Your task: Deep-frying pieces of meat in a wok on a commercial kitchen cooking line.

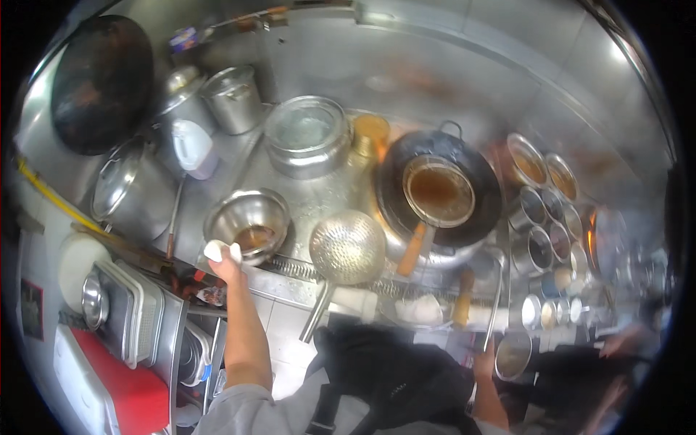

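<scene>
My left hand point(224, 262) grips the near rim of a steel mixing bowl point(261, 209) through a white cloth point(215, 251); brown liquid lies in the bowl's bottom. My right hand point(484, 359), low at the right, is closed around the handle of a long metal ladle point(497, 293). Between the hands, a perforated skimmer point(347, 247) rests on the steel range, its handle pointing towards me. To its right stands a black wok point(391, 190), and a round strainer or pan with a wooden handle point(417, 250) sits in it, with brown liquid inside.
A large steel pot of cloudy liquid point(307, 163) stands behind the bowl. Lidded pots point(236, 106) and a plastic jug point(190, 144) are at the left. Several seasoning containers point(538, 250) fill the right. Flame glows beside the wok. A person's arm point(625, 342) shows at the lower right.
</scene>
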`<state>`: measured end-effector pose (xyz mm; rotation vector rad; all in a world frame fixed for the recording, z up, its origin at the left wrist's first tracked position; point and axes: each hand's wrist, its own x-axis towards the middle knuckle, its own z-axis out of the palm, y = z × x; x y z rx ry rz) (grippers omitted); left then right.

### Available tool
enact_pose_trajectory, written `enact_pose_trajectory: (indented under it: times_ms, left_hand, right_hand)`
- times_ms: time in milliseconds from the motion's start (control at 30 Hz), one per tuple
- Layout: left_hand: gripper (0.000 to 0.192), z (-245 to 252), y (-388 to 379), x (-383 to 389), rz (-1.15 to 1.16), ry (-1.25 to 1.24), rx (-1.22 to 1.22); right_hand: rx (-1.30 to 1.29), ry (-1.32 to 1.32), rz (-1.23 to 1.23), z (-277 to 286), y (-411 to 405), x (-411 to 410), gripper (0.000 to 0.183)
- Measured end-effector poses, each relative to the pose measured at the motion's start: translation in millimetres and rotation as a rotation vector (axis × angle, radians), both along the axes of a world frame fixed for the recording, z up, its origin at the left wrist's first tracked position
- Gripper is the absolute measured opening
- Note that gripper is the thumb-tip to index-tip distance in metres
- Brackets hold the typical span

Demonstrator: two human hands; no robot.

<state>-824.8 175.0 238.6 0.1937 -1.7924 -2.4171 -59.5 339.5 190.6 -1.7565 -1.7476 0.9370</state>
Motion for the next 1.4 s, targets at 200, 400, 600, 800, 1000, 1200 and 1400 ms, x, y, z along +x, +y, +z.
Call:
enact_pose_trajectory:
  times_ms: [200, 400, 600, 800, 1000, 1200, 1400]
  left_hand:
    - [0.033, -48, 27, -19, -0.308, -0.523, -0.282]
    - [0.039, -4, -4, 40, -0.779, -0.129, -0.749]
    - [0.049, 13, 67, 212, -1.385, 0.357, -0.778]
    - [0.059, -41, 95, 268, -1.294, 0.403, -1.115]
    - [0.059, -61, 62, 264, -1.201, 0.577, -1.024]
    - [0.056, -42, 77, 264, -1.264, 0.715, -1.07]
    - [0.062, -47, 88, 279, -1.374, 0.558, -1.328]
  right_hand:
    - [-0.175, -0.42, 0.038, -92, 79, 85, 0.072]
    - [0.057, -0.485, -0.015, -21, 74, 2, 0.079]
    - [0.129, -0.369, -0.181, -3, 27, -11, 0.048]
    - [0.136, -0.212, 0.025, 11, 5, -12, 0.027]
    - [-0.118, -0.091, 0.009, 40, 1, -8, 0.037]
    - [-0.438, 0.302, 0.341, 112, 28, -79, 0.036]
    - [-0.846, 0.721, 0.513, 158, 56, -216, 0.052]
